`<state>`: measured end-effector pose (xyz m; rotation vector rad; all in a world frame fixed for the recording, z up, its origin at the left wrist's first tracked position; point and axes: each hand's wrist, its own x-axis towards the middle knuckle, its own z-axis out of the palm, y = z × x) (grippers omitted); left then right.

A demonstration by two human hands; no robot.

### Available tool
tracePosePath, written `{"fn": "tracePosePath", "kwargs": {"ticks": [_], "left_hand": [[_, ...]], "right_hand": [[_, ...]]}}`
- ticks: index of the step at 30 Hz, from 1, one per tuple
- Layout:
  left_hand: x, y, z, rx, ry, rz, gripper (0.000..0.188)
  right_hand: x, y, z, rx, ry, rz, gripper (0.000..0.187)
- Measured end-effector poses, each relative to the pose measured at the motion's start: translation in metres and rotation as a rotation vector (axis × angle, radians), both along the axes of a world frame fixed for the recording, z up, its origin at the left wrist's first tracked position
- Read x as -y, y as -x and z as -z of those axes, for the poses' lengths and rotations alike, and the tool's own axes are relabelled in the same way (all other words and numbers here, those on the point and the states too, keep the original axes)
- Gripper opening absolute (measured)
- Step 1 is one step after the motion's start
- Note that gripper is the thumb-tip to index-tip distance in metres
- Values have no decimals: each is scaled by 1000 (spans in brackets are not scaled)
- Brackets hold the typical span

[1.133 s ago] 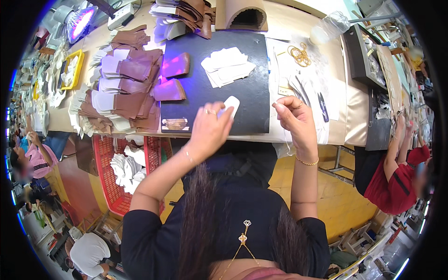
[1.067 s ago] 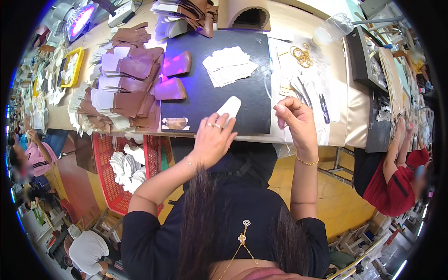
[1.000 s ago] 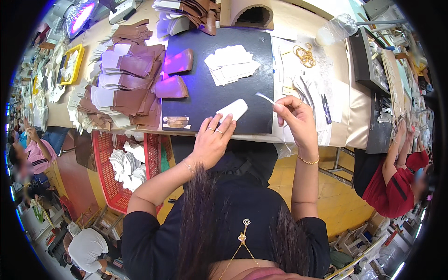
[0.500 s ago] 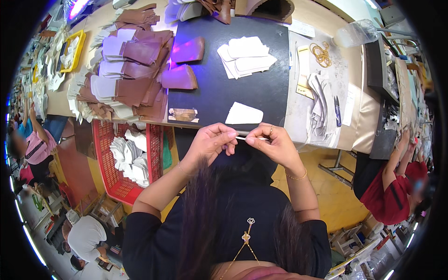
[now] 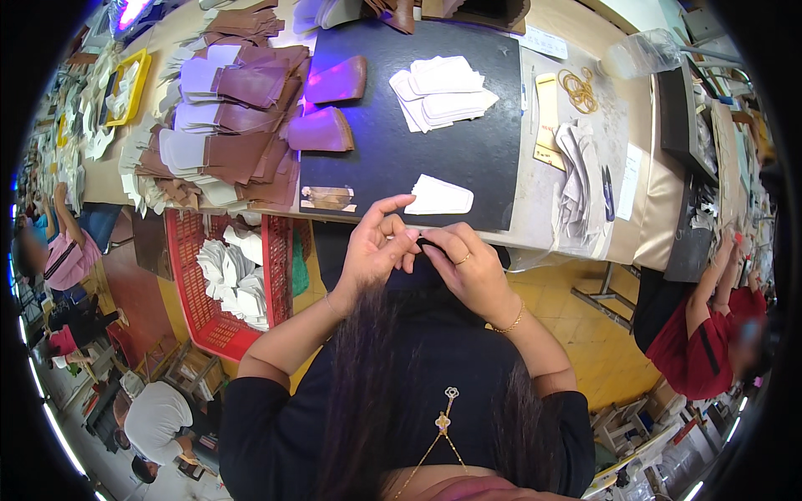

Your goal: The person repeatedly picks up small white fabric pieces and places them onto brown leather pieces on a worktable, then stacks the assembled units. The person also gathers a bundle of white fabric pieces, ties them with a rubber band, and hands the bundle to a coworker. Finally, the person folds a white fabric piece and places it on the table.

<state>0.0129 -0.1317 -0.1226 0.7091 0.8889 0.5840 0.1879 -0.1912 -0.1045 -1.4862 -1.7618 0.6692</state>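
While both hands (image 5: 422, 250) pinch something tiny – unclear what, red basket (image 5: 188, 284) holds white cut pieces (image 5: 230, 271), black mat (image 5: 418, 125) above

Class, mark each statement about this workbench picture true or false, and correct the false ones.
1. The left hand and right hand meet just below the table's near edge. True.
2. A single white cut piece lies on the black mat near the hands. True.
3. The red basket stands on top of the table. False: it sits below the table edge, holding white pieces.
4. The right hand wears a glove. False: it is bare, with a ring and a bracelet.
5. Brown and white pieces are piled left of the mat. True.
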Motion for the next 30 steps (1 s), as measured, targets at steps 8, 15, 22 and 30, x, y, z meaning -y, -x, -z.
{"fn": "tracePosePath", "kwargs": {"ticks": [8,15,22,30], "left_hand": [[1,-7,8,31,3,-94,39],[-15,-11,28,-800,-1397,264,31],[-22,-10,40,-806,-1536,280,30],[-23,-10,43,-789,-1554,236,27]], "right_hand": [[-3,-10,7,-2,-44,167,13],[-26,-32,23,-422,303,466,8],[-46,-19,26,-295,281,321,9],[-62,-37,42,340,-301,-91,20]]}}
